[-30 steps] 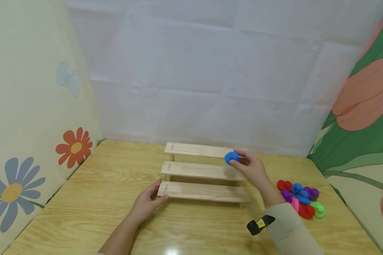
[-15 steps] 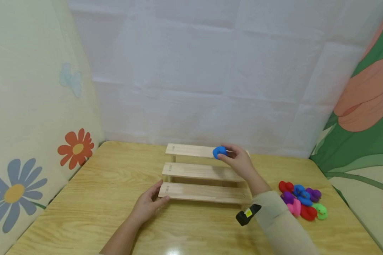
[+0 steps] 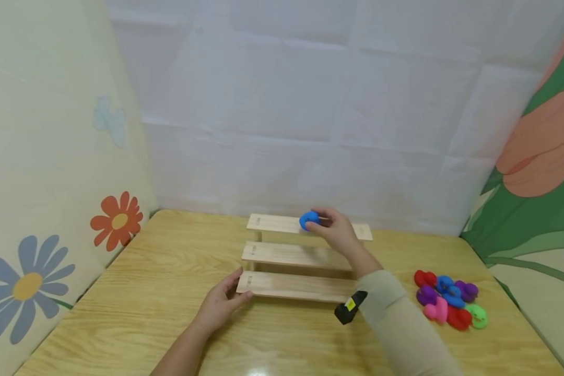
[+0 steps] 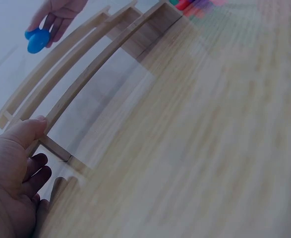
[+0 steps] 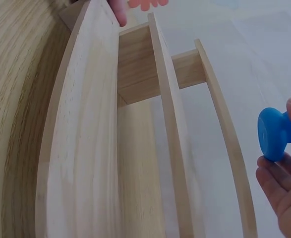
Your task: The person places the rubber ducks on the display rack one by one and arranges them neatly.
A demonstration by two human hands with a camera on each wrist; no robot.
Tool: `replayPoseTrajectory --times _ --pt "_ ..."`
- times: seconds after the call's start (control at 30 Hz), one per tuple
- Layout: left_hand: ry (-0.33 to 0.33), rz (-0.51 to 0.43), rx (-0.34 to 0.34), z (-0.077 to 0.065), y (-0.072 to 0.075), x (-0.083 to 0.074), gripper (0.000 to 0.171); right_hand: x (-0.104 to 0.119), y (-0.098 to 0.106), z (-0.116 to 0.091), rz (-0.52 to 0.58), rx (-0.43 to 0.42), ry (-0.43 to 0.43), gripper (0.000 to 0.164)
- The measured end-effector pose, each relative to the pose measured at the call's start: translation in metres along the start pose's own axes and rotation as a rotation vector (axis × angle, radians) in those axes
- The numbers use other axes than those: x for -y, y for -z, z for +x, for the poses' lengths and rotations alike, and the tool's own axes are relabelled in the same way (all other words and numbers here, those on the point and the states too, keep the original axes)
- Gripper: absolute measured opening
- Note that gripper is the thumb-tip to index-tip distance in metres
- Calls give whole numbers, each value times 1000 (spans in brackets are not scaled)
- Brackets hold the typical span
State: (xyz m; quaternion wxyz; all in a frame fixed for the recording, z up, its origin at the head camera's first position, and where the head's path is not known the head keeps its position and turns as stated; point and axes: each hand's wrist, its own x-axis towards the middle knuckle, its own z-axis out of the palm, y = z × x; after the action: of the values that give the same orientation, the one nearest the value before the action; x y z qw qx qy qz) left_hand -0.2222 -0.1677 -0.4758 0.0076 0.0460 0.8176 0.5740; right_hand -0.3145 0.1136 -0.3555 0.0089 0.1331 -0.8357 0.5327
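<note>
A three-tier wooden step shelf (image 3: 296, 284) stands on the table. My right hand (image 3: 337, 233) pinches a blue toy duck (image 3: 308, 221) between thumb and fingers, at the middle of the top tier. In the right wrist view the duck (image 5: 270, 133) shows its flat round base, level with the far side of the top board. My left hand (image 3: 218, 307) holds the left end of the bottom tier. Seen from the left wrist, the thumb lies on the board's front edge, and the other fingers (image 4: 36, 173) curl by the end support.
Right of the shelf lies a cluster of toy ducks: red (image 3: 459, 318), purple (image 3: 426, 295), blue, pink (image 3: 436, 310) and green (image 3: 477, 316). A white cloth (image 3: 263, 104) hangs behind the table (image 3: 136, 292). Painted panels flank both sides.
My right hand has carried the blue duck leftward and slightly back, from the right part of the shelf to the top tier's middle. My left hand stays on the bottom tier's end.
</note>
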Motion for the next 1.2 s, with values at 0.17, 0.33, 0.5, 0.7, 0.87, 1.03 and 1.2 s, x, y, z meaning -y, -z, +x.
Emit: replayPoseTrajectory --times 0.17,0.33,0.5,0.7,0.87,1.03,1.2 --pt "1 -6 0 -1 -1 -1 77 3 -11 7 16 19 -3 51" --pt "-1 0 -8 -2 -1 -2 76 7 -21 13 35 15 -2 48" --pt "-9 4 -16 -2 -1 -2 76 10 -29 19 43 23 8 46" --pt "-9 5 -20 -3 -2 -2 75 15 -40 24 20 59 14 50" --pt "-9 -10 -24 -3 -2 -2 75 21 -49 27 -2 80 24 51" --pt "-10 -17 -28 -3 -3 -1 75 21 -57 31 -8 83 11 49" --pt "-5 -21 -30 -3 -3 -1 76 22 -63 36 -30 81 4 50"
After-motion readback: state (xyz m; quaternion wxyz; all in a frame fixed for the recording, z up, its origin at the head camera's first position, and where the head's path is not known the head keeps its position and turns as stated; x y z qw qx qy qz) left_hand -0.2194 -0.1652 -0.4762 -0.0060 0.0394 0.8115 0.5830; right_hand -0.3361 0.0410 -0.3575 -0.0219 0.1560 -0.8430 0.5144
